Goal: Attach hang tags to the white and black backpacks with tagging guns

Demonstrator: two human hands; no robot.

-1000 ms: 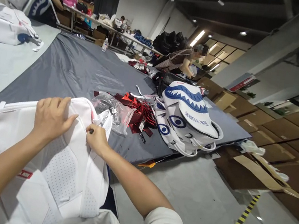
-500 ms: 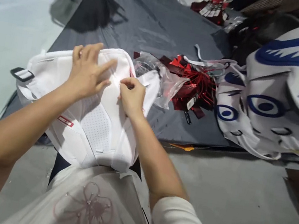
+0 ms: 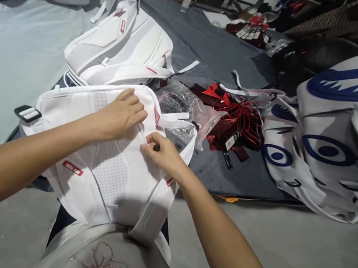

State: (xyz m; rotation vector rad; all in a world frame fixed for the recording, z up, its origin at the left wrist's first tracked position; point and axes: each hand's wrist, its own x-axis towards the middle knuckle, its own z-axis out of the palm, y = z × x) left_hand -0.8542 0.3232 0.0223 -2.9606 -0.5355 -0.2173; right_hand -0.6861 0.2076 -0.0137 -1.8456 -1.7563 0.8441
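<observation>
**Beside the clear plastic bag [image 3: 188,101], a white backpack [image 3: 141,182] draws close attention**

Just left of the clear plastic bag, the backpack lies back panel up, partly on the dark-covered tabletop [image 3: 208,174], its lower end reaching the person's shirt [image 3: 98,258]. The left hand [image 3: 121,117] rests palm down across the upper panel, fingers lightly bent; whether they grip any fabric cannot be told. The right hand [image 3: 158,151], on the side nearest the bag, is drawn narrow, thumb and forefinger pinched at the panel around a small dark object [image 3: 156,147] too covered to identify.

The backpack looks light and softly padded, likely to sag if lifted by one corner, and its smooth face may slide a little under the palm. Its piped top edge seems the firmest hold, the shoulder strap [image 3: 157,208] a second. Nothing about it suggests fragility, though white cloth would probably show marks.

It is white nearly throughout, with a dotted mesh panel [image 3: 110,172] down the middle, a red label [image 3: 72,168] whose lettering is too small to read and, at the end farthest from the bag, a black buckle [image 3: 28,114].

Beyond and left of the bag lies another white backpack [image 3: 89,51]; to its right, a heap of red tags [image 3: 240,117], then shark-faced packs [image 3: 332,128].
</observation>
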